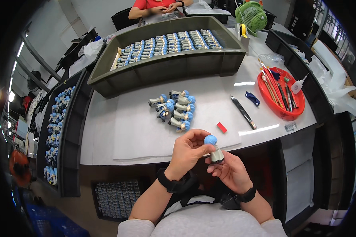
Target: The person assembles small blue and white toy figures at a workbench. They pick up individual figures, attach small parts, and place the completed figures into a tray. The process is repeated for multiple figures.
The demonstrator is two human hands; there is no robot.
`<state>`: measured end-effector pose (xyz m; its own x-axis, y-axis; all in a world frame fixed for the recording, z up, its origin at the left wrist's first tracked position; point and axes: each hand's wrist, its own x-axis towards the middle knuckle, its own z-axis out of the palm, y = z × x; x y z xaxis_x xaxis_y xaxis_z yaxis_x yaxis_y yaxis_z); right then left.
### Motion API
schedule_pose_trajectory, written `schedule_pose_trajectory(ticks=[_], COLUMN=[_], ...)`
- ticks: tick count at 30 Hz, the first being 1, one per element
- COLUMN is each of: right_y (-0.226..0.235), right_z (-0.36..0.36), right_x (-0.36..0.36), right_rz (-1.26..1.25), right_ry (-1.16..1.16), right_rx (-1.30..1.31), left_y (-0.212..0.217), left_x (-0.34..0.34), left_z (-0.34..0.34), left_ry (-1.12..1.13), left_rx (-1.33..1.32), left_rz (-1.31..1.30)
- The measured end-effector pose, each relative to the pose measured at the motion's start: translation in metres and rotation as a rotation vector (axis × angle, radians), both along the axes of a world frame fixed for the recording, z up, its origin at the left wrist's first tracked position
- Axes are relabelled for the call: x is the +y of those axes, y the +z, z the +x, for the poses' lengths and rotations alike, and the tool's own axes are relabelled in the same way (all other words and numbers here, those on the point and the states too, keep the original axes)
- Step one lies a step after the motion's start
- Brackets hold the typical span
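Just past the table's near edge I hold a small blue-haired figurine (216,154) in a pale coat, upright with its back showing. My left hand (189,152) pinches it near the head and shoulder, thumb across its side. Lower down, the fingers of my right hand (232,170) grip it around the base. Several similar figurines (181,115) lie in a loose cluster on the white sheet ahead of my left hand. A small red block (221,127) rests beyond the held figurine.
A large dark bin (166,67) at the back holds rows of figurines. To the right are a black-handled tool (243,112), a dark blue piece (252,98) and a red basket (283,112) of brushes. Another black tray (71,138) of figurines stands left. Across the table sits a person (156,8).
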<state>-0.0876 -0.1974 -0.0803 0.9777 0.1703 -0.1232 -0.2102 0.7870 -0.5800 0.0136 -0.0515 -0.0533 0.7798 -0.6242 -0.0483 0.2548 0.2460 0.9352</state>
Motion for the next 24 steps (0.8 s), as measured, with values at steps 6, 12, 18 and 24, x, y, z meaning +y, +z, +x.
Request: schedule_pose_trajectory(ticks=[6, 12, 18, 24], right_y=[0.005, -0.009, 0.003, -0.007], right_z=[0.002, 0.002, 0.004, -0.001], right_x=[0.011, 0.018, 0.018, 0.010], right_rz=[-0.231, -0.664, -0.311, -0.441], right_ry=[-0.157, -0.465, -0.272, -0.337], right_rx=[0.122, -0.144, 0.118, 0.020], left_y=[-0.025, -0.025, -0.033, -0.029], left_x=[0.014, 0.013, 0.017, 0.015], left_z=[0.001, -0.003, -0.001, -0.002], left_ry=[0.032, 0.034, 0.023, -0.021], left_rx=[0.039, 0.102, 0.122, 0.129], left_rz=[-0.021, -0.011, -0.111, -0.143])
